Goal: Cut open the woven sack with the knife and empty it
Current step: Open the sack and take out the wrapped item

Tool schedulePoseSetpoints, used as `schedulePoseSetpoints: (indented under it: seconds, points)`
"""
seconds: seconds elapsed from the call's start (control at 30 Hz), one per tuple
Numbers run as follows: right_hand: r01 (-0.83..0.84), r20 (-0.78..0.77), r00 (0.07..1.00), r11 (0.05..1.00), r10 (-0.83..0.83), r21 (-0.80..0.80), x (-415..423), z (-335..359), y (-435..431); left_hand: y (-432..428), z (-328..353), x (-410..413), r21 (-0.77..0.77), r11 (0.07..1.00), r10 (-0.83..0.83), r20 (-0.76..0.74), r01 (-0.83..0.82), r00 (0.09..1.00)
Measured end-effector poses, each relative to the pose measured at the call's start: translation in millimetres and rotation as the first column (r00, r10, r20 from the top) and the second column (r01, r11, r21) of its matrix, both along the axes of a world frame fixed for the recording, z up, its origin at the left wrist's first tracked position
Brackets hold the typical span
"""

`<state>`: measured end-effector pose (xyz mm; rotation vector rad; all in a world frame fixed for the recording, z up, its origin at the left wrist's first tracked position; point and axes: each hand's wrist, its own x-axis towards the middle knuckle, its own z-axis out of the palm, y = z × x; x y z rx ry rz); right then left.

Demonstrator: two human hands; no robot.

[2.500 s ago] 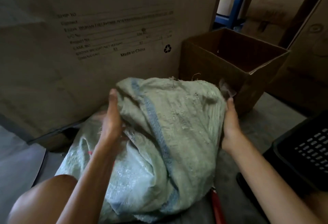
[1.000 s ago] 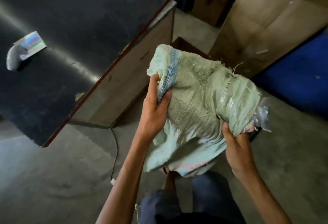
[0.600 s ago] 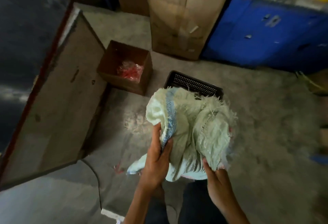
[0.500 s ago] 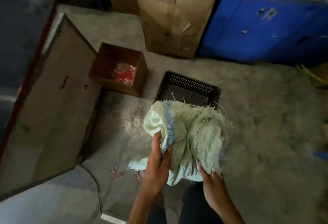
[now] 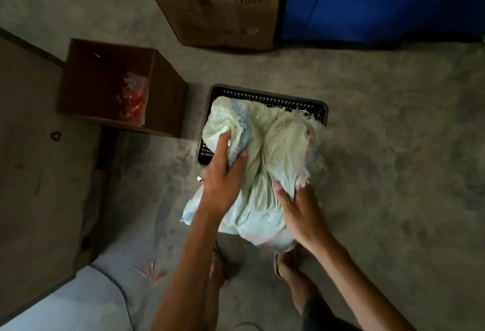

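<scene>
The scene is dim and grainy, with the corners falling off into darkness. The pale sack (image 5: 262, 162) is the brightest thing, though its weave is smeared by motion blur. Soft shadow pools on the concrete floor (image 5: 393, 147) around it. Straight edges bow near the borders, as on the cardboard box (image 5: 110, 81), whose red contents are perhaps plastic, too murky to tell.

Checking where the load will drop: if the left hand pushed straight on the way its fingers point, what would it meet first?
The left hand already grips the sack; beyond it lies the black basket, probably underneath, though depth is unclear.
</scene>
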<state>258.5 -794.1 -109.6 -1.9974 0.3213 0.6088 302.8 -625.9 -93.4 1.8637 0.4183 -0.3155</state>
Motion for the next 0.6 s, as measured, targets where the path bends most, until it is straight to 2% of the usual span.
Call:
schedulePoseSetpoints:
  seconds: [0.07,0.13,0.2,0.23,0.27,0.3,0.33,0.4,0.43,0.5,0.6]
  points:
    - [0.105,0.005,0.995,0.994,-0.105,-0.043,37,-60,-1,-3,-58,34,0.113,0.994,0.004,-0.088,0.006,0.996]
    - [0.232,0.027,0.973,0.960,-0.230,-0.157,67,-121,-1,-4,-120,63,0.300,0.952,-0.006,-0.193,0.065,0.981]
    - [0.335,0.006,0.935,0.879,-0.354,-0.341,89,-173,-2,-6,-168,85,0.501,0.800,-0.088,-0.445,0.329,0.891]
    - [0.380,-0.002,0.908,0.825,-0.419,-0.419,97,-197,-3,-8,-186,93,0.543,0.697,-0.110,-0.565,0.469,0.818]
    - [0.414,0.022,0.890,0.786,-0.456,-0.458,100,-217,-2,-7,-203,97,0.571,0.616,-0.110,-0.620,0.543,0.777]
    - [0.438,0.083,0.887,0.771,-0.454,-0.461,99,-235,0,-6,-213,99,0.612,0.561,-0.095,-0.621,0.557,0.778]
    - [0.437,0.172,0.898,0.782,-0.404,-0.444,94,-251,2,-4,-224,97,0.673,0.533,-0.074,-0.566,0.512,0.821]
    - [0.327,0.306,0.931,0.827,-0.199,-0.457,76,-272,7,0,-238,87,0.768,0.545,-0.101,-0.336,0.335,0.936]
    - [0.244,0.311,0.945,0.843,-0.096,-0.479,64,-281,10,3,-246,76,0.783,0.560,-0.170,-0.212,0.271,0.962]
    - [0.064,0.229,0.971,0.845,0.070,-0.531,45,-295,12,7,-264,51,0.778,0.560,-0.367,-0.076,0.286,0.927]
    - [-0.100,0.116,0.969,0.781,0.217,-0.617,31,-324,2,15,-308,28,0.775,0.440,-0.605,-0.118,0.454,0.788]
